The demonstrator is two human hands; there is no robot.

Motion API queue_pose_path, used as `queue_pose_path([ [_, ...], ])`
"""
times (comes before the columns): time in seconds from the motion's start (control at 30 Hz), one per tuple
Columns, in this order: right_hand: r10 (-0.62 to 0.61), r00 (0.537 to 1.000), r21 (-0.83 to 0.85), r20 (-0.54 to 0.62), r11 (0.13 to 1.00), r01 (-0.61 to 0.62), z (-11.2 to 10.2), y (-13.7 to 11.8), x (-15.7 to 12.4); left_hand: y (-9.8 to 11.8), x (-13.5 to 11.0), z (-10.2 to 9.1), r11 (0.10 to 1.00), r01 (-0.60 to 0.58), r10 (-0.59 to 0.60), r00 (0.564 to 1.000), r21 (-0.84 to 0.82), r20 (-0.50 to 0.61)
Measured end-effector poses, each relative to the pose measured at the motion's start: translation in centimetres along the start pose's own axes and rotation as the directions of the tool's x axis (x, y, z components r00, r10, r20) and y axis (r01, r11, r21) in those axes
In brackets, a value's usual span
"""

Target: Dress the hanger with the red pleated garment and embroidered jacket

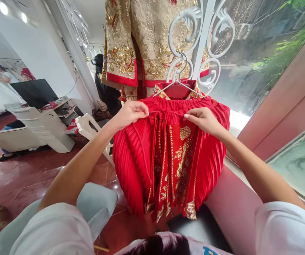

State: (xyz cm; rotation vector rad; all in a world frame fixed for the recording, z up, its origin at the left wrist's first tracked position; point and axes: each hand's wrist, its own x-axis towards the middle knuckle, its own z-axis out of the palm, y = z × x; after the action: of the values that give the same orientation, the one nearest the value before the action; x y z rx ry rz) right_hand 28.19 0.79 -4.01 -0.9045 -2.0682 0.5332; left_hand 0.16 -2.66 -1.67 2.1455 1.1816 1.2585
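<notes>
A red pleated skirt [142,163] with gold embroidered panels hangs from a wire hanger [178,83] hooked on a white scrolled metal grille [195,32]. My left hand [130,113] is closed in a pinch on the skirt's waistband at its left side, where a red drawstring [156,131] hangs down. My right hand [204,119] pinches the waistband to the right of the centre. Above the skirt hangs a gold embroidered jacket [142,39] with red trim.
A window [261,53] and pink wall ledge [237,205] run along the right. At the left stand a white desk [38,124] with a dark monitor [34,92] and a white plastic chair [88,129] on red floor tiles. A person in black [106,88] is behind.
</notes>
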Motion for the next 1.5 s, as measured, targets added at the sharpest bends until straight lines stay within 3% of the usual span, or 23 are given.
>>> queue_pose_path([
  [0.07,0.189,0.977,0.231,0.102,0.950,-0.208,0.1,0.1,0.3,0.2,-0.6,-0.3,0.971,-0.074,0.072,0.997,0.229,0.016],
  [0.17,0.373,0.893,0.361,0.253,0.820,-0.445,-0.5,0.1,1.0,0.5,-1.5,0.7,0.794,-0.087,0.254,0.947,0.602,-0.198],
  [0.27,0.341,0.807,0.245,0.483,0.832,-0.498,-1.7,0.1,1.9,-0.1,-1.5,2.8,0.644,-0.008,0.413,0.845,0.765,-0.338],
  [0.33,0.254,0.720,0.163,0.646,0.876,-0.455,-2.2,0.0,2.5,-0.9,-0.9,3.9,0.640,0.003,0.465,0.795,0.768,-0.390],
  [0.4,0.135,0.688,0.172,0.713,0.918,-0.358,-2.2,-0.4,3.1,-1.4,0.1,4.6,0.694,-0.006,0.482,0.747,0.720,-0.458],
  [0.43,0.062,0.712,0.216,0.699,0.931,-0.293,-2.0,-0.6,3.3,-1.5,0.6,4.9,0.735,-0.014,0.474,0.725,0.678,-0.499],
  [0.5,-0.079,0.817,0.336,0.571,0.931,-0.146,-1.2,-1.0,3.7,-1.4,1.5,5.3,0.823,-0.045,0.429,0.702,0.566,-0.569],
  [0.6,-0.173,0.966,0.436,0.195,0.897,0.072,1.0,-1.2,4.3,-1.0,2.2,5.8,0.912,-0.135,0.349,0.753,0.388,-0.558],
  [0.67,-0.191,0.980,0.378,-0.063,0.904,0.200,2.8,-0.8,4.8,-0.9,2.1,5.9,0.938,-0.187,0.316,0.810,0.293,-0.494],
  [0.77,-0.349,0.886,0.100,-0.305,0.914,0.394,5.0,0.1,5.5,-1.0,1.8,5.8,0.954,-0.209,0.281,0.872,0.215,-0.402],
  [0.87,-0.510,0.793,-0.229,-0.331,0.859,0.457,6.5,0.9,5.7,-0.8,1.7,5.8,0.954,-0.149,0.237,0.906,0.258,-0.351],
  [1.07,-0.531,0.804,-0.552,-0.268,0.769,0.324,7.3,1.0,4.8,-0.7,2.1,6.4,0.944,-0.047,0.182,0.901,0.327,-0.395],
  [1.17,-0.525,0.814,-0.582,-0.247,0.752,0.309,7.4,1.1,4.6,-1.2,2.1,6.6,0.944,-0.094,0.220,0.892,0.315,-0.394],
  [1.3,-0.476,0.841,-0.540,-0.256,0.792,0.284,7.5,1.1,4.4,-1.1,1.8,6.6,0.911,-0.134,0.286,0.885,0.389,-0.366],
  [1.5,-0.464,0.828,-0.483,-0.315,0.829,0.281,7.3,0.5,4.2,0.1,1.6,6.8,0.834,-0.058,0.257,0.920,0.548,-0.295],
])
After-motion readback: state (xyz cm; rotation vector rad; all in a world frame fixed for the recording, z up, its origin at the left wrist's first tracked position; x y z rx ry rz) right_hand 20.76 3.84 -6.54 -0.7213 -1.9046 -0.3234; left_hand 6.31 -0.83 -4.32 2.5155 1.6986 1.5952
